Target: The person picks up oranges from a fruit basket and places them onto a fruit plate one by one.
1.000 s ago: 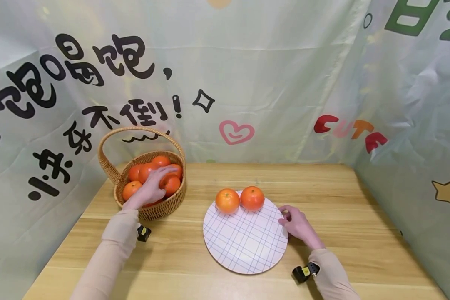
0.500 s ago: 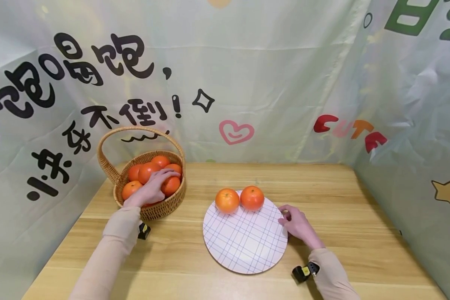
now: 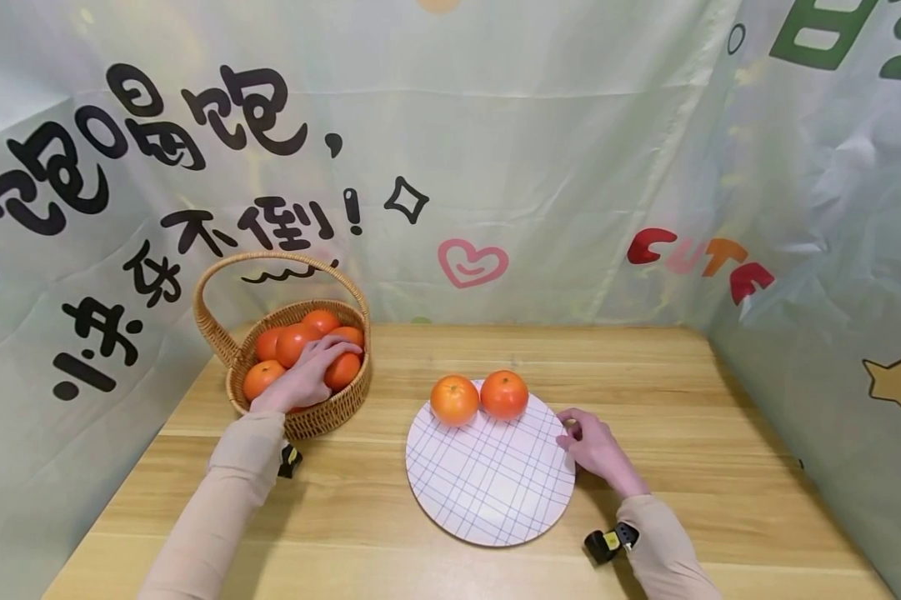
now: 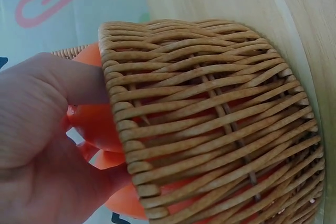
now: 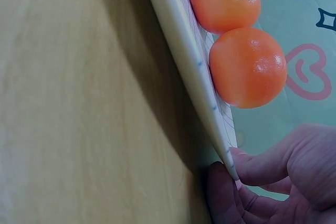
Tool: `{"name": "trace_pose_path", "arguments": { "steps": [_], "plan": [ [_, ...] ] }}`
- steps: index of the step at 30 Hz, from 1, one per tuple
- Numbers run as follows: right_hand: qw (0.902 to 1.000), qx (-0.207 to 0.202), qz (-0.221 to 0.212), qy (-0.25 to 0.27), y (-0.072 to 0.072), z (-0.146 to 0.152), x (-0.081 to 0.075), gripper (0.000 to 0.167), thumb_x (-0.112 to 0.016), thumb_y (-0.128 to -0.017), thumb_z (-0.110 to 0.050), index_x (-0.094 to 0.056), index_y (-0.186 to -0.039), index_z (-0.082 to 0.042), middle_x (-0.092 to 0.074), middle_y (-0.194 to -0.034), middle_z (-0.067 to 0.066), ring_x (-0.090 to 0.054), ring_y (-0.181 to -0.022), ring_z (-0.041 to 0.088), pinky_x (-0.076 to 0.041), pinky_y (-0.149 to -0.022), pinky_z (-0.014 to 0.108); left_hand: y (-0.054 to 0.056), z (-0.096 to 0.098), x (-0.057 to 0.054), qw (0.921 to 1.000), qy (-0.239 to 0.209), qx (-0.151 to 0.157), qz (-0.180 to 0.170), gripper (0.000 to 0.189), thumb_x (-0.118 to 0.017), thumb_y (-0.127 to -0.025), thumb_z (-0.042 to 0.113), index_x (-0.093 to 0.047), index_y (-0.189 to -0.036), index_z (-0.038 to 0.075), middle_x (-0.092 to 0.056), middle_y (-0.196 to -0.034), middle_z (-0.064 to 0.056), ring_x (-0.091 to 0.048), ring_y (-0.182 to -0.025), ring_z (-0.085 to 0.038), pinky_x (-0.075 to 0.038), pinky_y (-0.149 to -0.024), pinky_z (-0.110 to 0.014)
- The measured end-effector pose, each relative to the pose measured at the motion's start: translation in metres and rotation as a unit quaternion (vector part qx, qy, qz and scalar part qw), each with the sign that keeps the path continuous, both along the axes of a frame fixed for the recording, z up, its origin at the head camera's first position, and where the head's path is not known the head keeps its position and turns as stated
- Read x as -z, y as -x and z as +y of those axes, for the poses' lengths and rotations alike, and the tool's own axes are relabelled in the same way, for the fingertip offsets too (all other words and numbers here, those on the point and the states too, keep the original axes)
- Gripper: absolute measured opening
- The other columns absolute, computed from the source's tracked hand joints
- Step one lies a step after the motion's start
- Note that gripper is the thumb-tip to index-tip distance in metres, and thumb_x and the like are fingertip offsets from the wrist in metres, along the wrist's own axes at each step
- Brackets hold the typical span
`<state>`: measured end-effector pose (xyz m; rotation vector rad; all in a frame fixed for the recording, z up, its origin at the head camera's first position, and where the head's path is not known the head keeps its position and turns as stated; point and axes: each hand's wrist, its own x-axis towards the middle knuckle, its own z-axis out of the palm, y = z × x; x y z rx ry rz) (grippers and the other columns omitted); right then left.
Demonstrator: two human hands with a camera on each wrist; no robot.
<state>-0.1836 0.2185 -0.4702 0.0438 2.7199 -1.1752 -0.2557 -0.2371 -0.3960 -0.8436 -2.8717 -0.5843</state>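
Observation:
A wicker basket (image 3: 330, 417) with a tall handle holds several oranges (image 3: 296, 343). My left hand (image 3: 309, 375) reaches over its front rim and grips an orange (image 3: 342, 371) at the right side. In the left wrist view, the thumb and a finger go down inside the rim around orange fruit (image 4: 97, 124), the fingertips hidden by the weave. My right hand (image 3: 594, 446) pinches the right rim of a round white plate (image 3: 491, 483) with blue lines. In the right wrist view, the thumb is on top and fingers are beneath. Two oranges (image 3: 454, 401) (image 5: 248, 67) sit side by side at the plate's back edge.
Both stand on a wooden table (image 3: 390, 550). Printed fabric walls (image 3: 540, 167) rise at its back and sides. The basket handle (image 3: 281, 257) arches up behind my left hand.
My left hand has shifted slightly right over the orange at the basket's right side. The right hand, the plate and its two oranges stay where they were.

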Motion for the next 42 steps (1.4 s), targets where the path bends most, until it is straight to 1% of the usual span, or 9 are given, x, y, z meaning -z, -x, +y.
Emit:
{"name": "trace_pose_path", "arguments": {
  "steps": [6,10,16,20,25,29,35,37,42],
  "plan": [
    [1.0000,0.000,0.002,0.000,0.001,0.000,0.001,0.035,-0.061,-0.093,-0.002,-0.058,-0.128,0.004,-0.057,-0.090,0.013,-0.052,-0.078,0.022,-0.043,-0.066,0.029,-0.001,0.000,-0.001,0.9999,-0.010,-0.004,0.003,0.078,-0.050,-0.062,-0.025,-0.054,-0.134,0.006,-0.044,-0.144,-0.024,-0.042,-0.127,-0.052,-0.033,-0.109,-0.069],
    [1.0000,0.004,-0.002,0.000,0.002,-0.001,0.002,0.035,-0.061,-0.093,-0.002,-0.058,-0.128,0.004,-0.057,-0.089,0.012,-0.052,-0.077,0.021,-0.044,-0.065,0.028,-0.003,0.001,-0.004,0.9998,-0.014,-0.008,0.011,0.079,-0.050,-0.064,-0.025,-0.053,-0.136,0.006,-0.043,-0.145,-0.024,-0.044,-0.128,-0.050,-0.034,-0.110,-0.067],
    [1.0000,0.002,-0.001,0.004,0.002,-0.001,0.001,0.036,-0.060,-0.094,-0.001,-0.057,-0.129,0.005,-0.057,-0.090,0.013,-0.052,-0.077,0.022,-0.044,-0.065,0.030,-0.009,0.002,-0.006,0.9992,-0.018,-0.016,0.031,0.077,-0.059,-0.066,-0.024,-0.052,-0.138,0.005,-0.042,-0.146,-0.026,-0.044,-0.128,-0.051,-0.034,-0.109,-0.067],
    [1.0000,0.001,-0.002,0.005,0.001,0.000,0.001,0.036,-0.060,-0.094,-0.001,-0.056,-0.130,0.005,-0.057,-0.090,0.013,-0.053,-0.077,0.022,-0.044,-0.065,0.030,-0.011,0.002,-0.006,0.9985,-0.020,-0.029,0.041,0.075,-0.070,-0.070,-0.017,-0.049,-0.140,0.002,-0.042,-0.145,-0.027,-0.041,-0.133,-0.050,-0.029,-0.112,-0.068],
    [1.0000,0.004,-0.003,0.003,0.001,0.000,0.001,0.036,-0.060,-0.094,-0.001,-0.057,-0.130,0.005,-0.057,-0.091,0.013,-0.053,-0.078,0.022,-0.044,-0.065,0.030,-0.016,0.005,-0.011,0.9976,-0.025,-0.055,0.032,0.079,-0.078,-0.075,-0.006,-0.043,-0.146,0.002,-0.040,-0.144,-0.027,-0.039,-0.134,-0.047,-0.026,-0.113,-0.066],
    [1.0000,0.006,-0.002,-0.001,0.001,0.000,0.002,0.037,-0.061,-0.094,-0.002,-0.056,-0.129,0.005,-0.056,-0.091,0.013,-0.053,-0.080,0.023,-0.043,-0.067,0.030,-0.023,0.010,-0.015,0.9963,-0.046,-0.067,0.025,0.080,-0.080,-0.078,0.002,-0.040,-0.147,0.003,-0.038,-0.145,-0.028,-0.037,-0.134,-0.047,-0.024,-0.113,-0.066],
    [1.0000,0.008,-0.003,-0.002,0.000,0.000,0.001,0.037,-0.061,-0.093,-0.002,-0.056,-0.129,0.005,-0.057,-0.092,0.013,-0.053,-0.082,0.023,-0.043,-0.068,0.030,-0.031,0.020,-0.016,0.9933,-0.072,-0.088,0.023,0.078,-0.079,-0.082,0.011,-0.038,-0.148,0.006,-0.040,-0.146,-0.025,-0.038,-0.137,-0.044,-0.026,-0.113,-0.070],
    [1.0000,0.008,-0.003,-0.002,0.000,0.000,0.001,0.037,-0.060,-0.093,-0.002,-0.056,-0.130,0.006,-0.057,-0.092,0.013,-0.053,-0.082,0.023,-0.043,-0.068,0.030,-0.033,0.022,-0.016,0.9927,-0.077,-0.088,0.027,0.076,-0.079,-0.083,0.013,-0.038,-0.147,0.006,-0.042,-0.145,-0.024,-0.039,-0.137,-0.043,-0.026,-0.113,-0.071],
    [0.9999,0.009,-0.006,-0.003,0.000,0.000,0.002,0.038,-0.060,-0.094,-0.002,-0.056,-0.131,0.005,-0.056,-0.092,0.013,-0.053,-0.082,0.023,-0.043,-0.068,0.030,-0.039,0.029,-0.015,0.9908,-0.094,-0.090,0.038,0.074,-0.079,-0.083,0.017,-0.040,-0.145,0.005,-0.047,-0.144,-0.018,-0.045,-0.133,-0.038,-0.033,-0.112,-0.065]
  ]
}}
